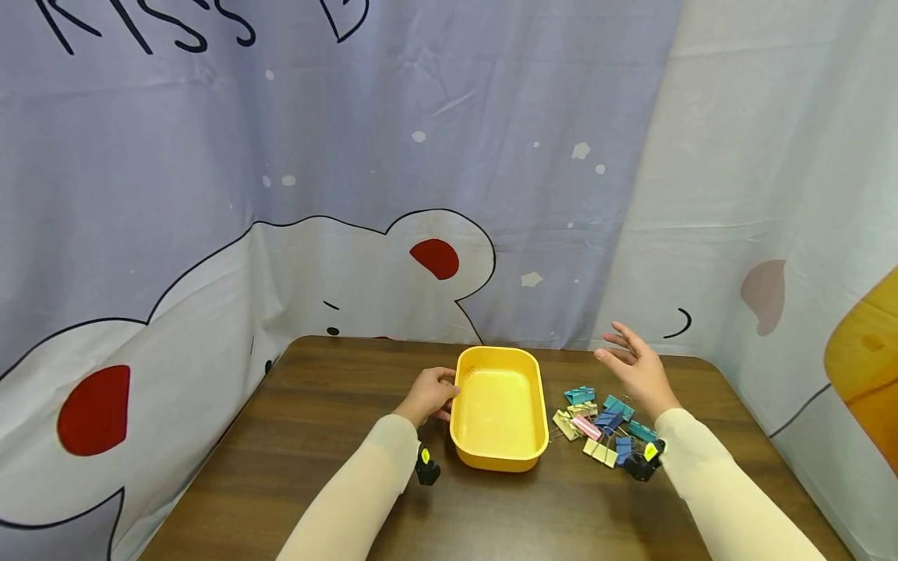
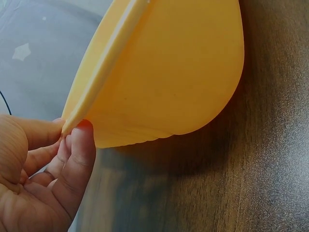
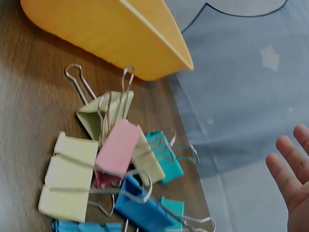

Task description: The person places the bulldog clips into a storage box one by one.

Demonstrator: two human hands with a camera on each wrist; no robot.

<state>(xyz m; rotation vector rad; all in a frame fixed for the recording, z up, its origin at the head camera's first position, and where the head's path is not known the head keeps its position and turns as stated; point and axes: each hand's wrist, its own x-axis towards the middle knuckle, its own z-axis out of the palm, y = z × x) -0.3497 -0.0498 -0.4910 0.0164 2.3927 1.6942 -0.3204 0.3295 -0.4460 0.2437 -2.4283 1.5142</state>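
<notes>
A yellow plastic tray [image 1: 500, 413] stands on the wooden table, its inside bare. My left hand [image 1: 429, 396] pinches the tray's left rim; in the left wrist view thumb and fingers [image 2: 83, 145] meet at the rim's edge. To the right of the tray lies a pile of binder clips [image 1: 609, 421] in yellow, pink, blue and teal. My right hand [image 1: 637, 372] hovers above the pile's far side with fingers spread, holding nothing. Seen from the right wrist, a pink binder clip [image 3: 118, 147] rests on top of yellow ones, with a blue binder clip [image 3: 145, 205] beside it.
The brown wooden table [image 1: 337, 413] extends on both sides of the tray. A printed cloth curtain [image 1: 337, 156] hangs behind the table and along its sides. A black wrist camera [image 1: 426, 466] sits under the left wrist, another [image 1: 642, 463] under the right.
</notes>
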